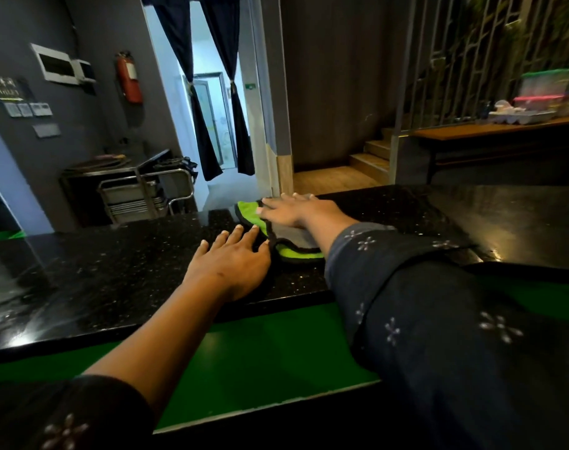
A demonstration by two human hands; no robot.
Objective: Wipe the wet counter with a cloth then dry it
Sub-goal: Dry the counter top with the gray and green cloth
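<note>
- One shiny black counter point(114, 274) runs across a dark room
- One green and grey cloth point(289, 237) lies on the counter's far edge
- Two hands: the right hand point(296, 211) presses flat on the cloth, fingers straight and spread
- The left hand point(233, 258) lies flat beside the cloth, fingers apart, fingertips touching its edge

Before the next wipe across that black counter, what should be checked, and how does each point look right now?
1. Right hand flat on the green and grey cloth: ok.
2. Cloth lying on the black counter, not hanging off: ok.
3. Left hand flat on the counter beside the cloth, bracing: ok.
4. Path to the left free of objects: ok, only bare stone shows.
5. Cloth spread out fully: not ok, it looks folded over, grey on green.
6. Counter wet or already dry: cannot tell, the stone is glossy either way.
</note>
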